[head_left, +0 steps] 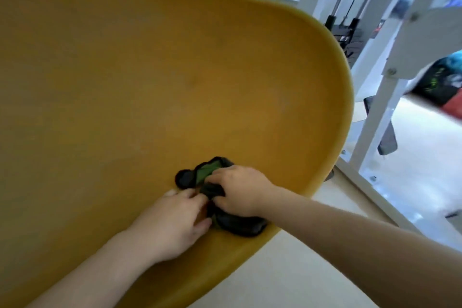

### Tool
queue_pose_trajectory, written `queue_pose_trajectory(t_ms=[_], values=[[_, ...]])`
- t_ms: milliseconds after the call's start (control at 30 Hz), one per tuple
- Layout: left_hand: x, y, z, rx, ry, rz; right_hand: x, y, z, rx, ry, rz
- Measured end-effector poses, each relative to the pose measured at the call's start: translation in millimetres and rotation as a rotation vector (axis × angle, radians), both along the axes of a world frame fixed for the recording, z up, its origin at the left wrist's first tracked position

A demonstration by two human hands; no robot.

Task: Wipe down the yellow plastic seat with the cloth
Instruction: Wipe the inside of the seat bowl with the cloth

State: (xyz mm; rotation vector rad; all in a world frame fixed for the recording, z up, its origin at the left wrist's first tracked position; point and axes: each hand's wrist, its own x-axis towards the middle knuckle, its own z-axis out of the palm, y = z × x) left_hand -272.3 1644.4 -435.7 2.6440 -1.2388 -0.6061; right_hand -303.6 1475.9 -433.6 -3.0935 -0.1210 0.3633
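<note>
The yellow seat fills most of the view. A dark cloth with a green patch lies bunched on the seat, right at its near edge, close to the rounded right corner. The right hand sits on top of the cloth with its fingers curled into the fabric. The left hand rests on the seat beside it and pinches the cloth's left side between thumb and fingers. Beyond the seat's right edge stand a white metal frame and a pale floor.
</note>
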Motion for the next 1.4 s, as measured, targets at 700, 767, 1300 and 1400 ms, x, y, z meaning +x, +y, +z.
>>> queue_pose_trajectory(t_ms=[700, 767, 1300, 1400], values=[[-36, 94, 16, 0.218, -0.028, 0.114, 91, -54, 3, 0.13, -0.212, -0.265], [-40, 110, 16, 0.187, -0.04, 0.088, 91, -13, -6, 0.231, -0.254, -0.29], [-80, 261, 48, 0.143, -0.528, 0.079, 54, 140, -12, 0.383, 0.044, 0.216], [-80, 263, 52, 0.18, -0.554, 0.117, 26, 234, -2, 0.616, 0.016, 0.509]])
